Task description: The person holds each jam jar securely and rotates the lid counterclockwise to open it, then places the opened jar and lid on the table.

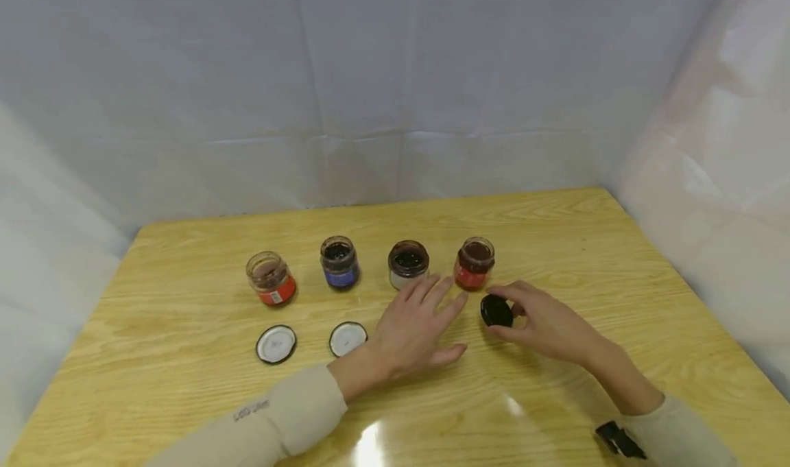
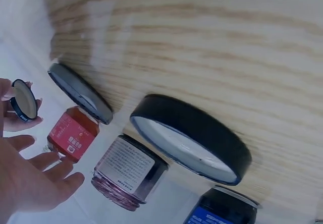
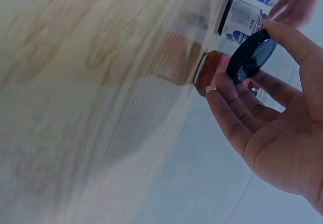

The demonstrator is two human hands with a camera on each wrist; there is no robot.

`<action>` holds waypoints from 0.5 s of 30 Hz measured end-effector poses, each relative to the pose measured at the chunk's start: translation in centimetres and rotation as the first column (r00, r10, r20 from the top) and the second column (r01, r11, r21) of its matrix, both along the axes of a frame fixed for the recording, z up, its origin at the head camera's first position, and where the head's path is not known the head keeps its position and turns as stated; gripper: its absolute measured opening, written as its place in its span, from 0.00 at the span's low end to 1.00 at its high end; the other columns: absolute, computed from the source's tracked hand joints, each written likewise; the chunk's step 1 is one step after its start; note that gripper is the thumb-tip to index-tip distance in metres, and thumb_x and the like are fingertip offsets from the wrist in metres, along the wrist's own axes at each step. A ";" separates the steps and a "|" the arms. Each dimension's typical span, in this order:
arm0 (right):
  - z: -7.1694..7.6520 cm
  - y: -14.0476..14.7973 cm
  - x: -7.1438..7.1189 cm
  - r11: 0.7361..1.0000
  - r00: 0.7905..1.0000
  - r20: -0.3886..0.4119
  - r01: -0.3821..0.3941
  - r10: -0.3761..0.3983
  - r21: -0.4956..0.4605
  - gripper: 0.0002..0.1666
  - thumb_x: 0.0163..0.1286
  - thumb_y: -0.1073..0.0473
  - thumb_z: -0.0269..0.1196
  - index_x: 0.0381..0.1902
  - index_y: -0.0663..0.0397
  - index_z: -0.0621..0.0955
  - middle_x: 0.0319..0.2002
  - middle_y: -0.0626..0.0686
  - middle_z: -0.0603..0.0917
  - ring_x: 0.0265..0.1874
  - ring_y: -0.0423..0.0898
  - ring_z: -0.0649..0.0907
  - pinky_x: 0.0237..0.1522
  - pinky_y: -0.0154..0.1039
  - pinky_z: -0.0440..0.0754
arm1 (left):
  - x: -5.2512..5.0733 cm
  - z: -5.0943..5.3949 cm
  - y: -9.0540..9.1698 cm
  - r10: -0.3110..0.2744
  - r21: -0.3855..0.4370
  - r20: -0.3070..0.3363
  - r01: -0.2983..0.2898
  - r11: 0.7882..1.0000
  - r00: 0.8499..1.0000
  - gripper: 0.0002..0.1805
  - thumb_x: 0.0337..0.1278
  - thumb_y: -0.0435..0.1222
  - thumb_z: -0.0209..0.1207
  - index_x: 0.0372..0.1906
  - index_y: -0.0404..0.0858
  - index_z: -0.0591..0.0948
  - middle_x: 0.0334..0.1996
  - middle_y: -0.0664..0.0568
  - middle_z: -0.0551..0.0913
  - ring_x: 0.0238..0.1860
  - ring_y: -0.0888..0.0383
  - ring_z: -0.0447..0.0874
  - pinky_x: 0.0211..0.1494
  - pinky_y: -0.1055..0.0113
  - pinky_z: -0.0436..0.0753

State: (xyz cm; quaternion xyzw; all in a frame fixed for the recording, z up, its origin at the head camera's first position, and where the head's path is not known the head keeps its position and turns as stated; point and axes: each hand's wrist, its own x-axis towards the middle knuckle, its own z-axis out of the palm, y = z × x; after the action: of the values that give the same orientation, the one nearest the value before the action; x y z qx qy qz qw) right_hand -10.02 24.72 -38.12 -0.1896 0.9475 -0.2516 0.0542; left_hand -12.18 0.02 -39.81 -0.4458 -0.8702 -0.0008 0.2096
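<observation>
My right hand pinches a black jar lid by its rim, in front of the open red-labelled jar on the right. In the right wrist view, thumb and fingers grip the lid at opposite edges. My left hand is spread with nothing in it, in front of the white-labelled jar; whether it touches that jar cannot be told. In the left wrist view two lids lie on the table, a near black-rimmed lid and a farther lid. The left hand hides part of the table in the head view.
Farther left stand an open blue-labelled jar and another open red-labelled jar. Before them lie two lids, white inside up: a left lid and a right lid. White sheeting surrounds the wooden table behind and at the sides.
</observation>
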 end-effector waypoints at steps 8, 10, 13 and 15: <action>-0.3 -0.9 -0.1 0.999 0.999 -0.035 -0.030 0.032 0.041 0.35 0.59 0.47 0.70 0.61 0.55 0.75 0.47 0.52 0.77 0.34 0.42 0.75 0.32 0.37 0.75 | 0.2 -0.6 -0.6 -0.018 -0.029 0.028 0.019 0.999 0.999 0.38 0.57 0.65 0.50 0.65 0.45 0.72 0.63 0.43 0.70 0.63 0.45 0.67 0.66 0.52 0.64; -0.3 -1.2 -0.1 0.999 0.999 -0.032 -0.029 0.030 0.046 0.35 0.58 0.47 0.70 0.60 0.54 0.75 0.47 0.51 0.77 0.33 0.41 0.75 0.32 0.36 0.75 | 0.2 -0.7 -0.7 -0.017 -0.035 0.026 0.018 0.999 1.000 0.38 0.57 0.65 0.49 0.64 0.45 0.73 0.62 0.43 0.71 0.62 0.45 0.67 0.66 0.52 0.63; -0.4 -1.3 -0.1 0.999 0.999 -0.026 -0.024 0.026 0.042 0.34 0.58 0.47 0.70 0.60 0.52 0.75 0.48 0.51 0.77 0.33 0.40 0.74 0.32 0.36 0.75 | 0.2 -0.8 -0.9 -0.015 -0.038 0.028 0.016 0.999 0.999 0.37 0.57 0.65 0.49 0.63 0.45 0.74 0.62 0.43 0.71 0.62 0.45 0.68 0.66 0.53 0.63; -0.4 -1.4 -0.1 0.999 0.999 -0.024 -0.028 0.029 0.038 0.35 0.58 0.47 0.70 0.60 0.52 0.75 0.49 0.51 0.77 0.34 0.40 0.75 0.32 0.37 0.75 | 0.3 -0.8 -0.9 -0.012 -0.039 0.027 0.013 0.999 1.000 0.37 0.57 0.65 0.49 0.63 0.45 0.74 0.62 0.43 0.71 0.62 0.45 0.68 0.66 0.53 0.63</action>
State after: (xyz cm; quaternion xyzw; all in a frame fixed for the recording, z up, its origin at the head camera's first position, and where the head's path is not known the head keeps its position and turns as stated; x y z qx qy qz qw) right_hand -10.13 23.34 -38.52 -0.2048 0.9499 -0.2307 0.0498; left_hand -11.92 -0.90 -40.60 -0.4551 -0.8701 0.0090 0.1890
